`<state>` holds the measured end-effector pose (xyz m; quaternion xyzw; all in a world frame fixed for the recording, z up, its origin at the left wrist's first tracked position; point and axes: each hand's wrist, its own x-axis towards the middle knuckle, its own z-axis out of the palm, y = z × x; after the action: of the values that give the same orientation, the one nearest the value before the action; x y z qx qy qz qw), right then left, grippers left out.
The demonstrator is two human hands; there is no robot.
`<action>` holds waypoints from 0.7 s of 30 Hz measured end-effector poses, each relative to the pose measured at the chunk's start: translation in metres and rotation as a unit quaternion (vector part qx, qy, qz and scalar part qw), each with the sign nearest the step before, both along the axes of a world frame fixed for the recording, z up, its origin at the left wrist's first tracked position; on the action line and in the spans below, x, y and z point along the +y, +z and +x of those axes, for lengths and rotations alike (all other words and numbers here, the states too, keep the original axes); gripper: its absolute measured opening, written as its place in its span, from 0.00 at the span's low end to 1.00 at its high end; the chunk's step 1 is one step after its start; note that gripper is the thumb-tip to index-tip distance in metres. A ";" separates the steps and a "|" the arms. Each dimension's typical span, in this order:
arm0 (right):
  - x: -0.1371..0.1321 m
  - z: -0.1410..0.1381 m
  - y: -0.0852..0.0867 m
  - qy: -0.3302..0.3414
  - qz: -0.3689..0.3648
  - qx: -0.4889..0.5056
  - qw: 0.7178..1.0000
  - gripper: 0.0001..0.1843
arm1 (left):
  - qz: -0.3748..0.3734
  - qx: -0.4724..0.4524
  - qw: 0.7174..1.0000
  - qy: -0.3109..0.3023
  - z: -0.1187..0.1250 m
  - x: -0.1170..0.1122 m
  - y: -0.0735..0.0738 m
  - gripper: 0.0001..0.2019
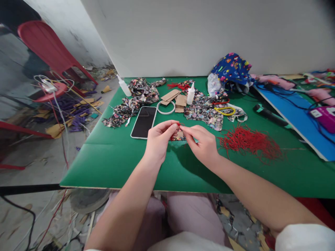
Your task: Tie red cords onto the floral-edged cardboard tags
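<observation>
My left hand [161,137] is closed in a pinch on a short red string [178,124] above the green table. My right hand [202,141] pinches the same string from the other side, fingertips almost touching the left ones. Just behind and below the fingers shows a small piece of floral fabric [180,136], partly covered by the hands; whether they touch it I cannot tell. To the right of my right hand lies a loose heap of red strings [251,143]. A phone [143,122] with a dark screen rests beside my left hand.
Behind the hands are a white ring [165,108], cardboard pieces [180,101], crumpled floral cloth [142,91], yellow-handled scissors [225,111] and two squeeze bottles [191,94] [124,86]. A utility knife [272,116] lies near a blue board [295,118] at right.
</observation>
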<state>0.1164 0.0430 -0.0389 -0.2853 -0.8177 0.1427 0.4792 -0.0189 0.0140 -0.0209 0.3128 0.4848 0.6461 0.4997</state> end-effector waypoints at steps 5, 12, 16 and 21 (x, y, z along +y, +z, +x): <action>0.000 0.000 -0.001 0.005 -0.047 0.002 0.999 0.13 | -0.005 -0.003 1.000 -0.011 -0.001 -0.001 0.002 0.07; 0.002 0.001 0.000 0.022 -0.060 0.012 0.998 0.15 | -0.023 -0.037 0.999 -0.014 -0.003 -0.002 0.003 0.09; 0.001 0.002 0.000 0.033 -0.051 0.028 0.998 0.14 | -0.024 -0.102 0.993 -0.061 -0.003 -0.003 0.006 0.07; -0.002 0.003 0.003 0.024 -0.066 0.046 0.996 0.11 | -0.019 -0.138 0.981 -0.139 -0.005 -0.009 0.011 0.05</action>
<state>0.1189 0.0408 -0.0356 -0.2900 -0.7902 0.2205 0.4928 -0.0241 0.0055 -0.0103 0.2752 0.3754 0.5982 0.6523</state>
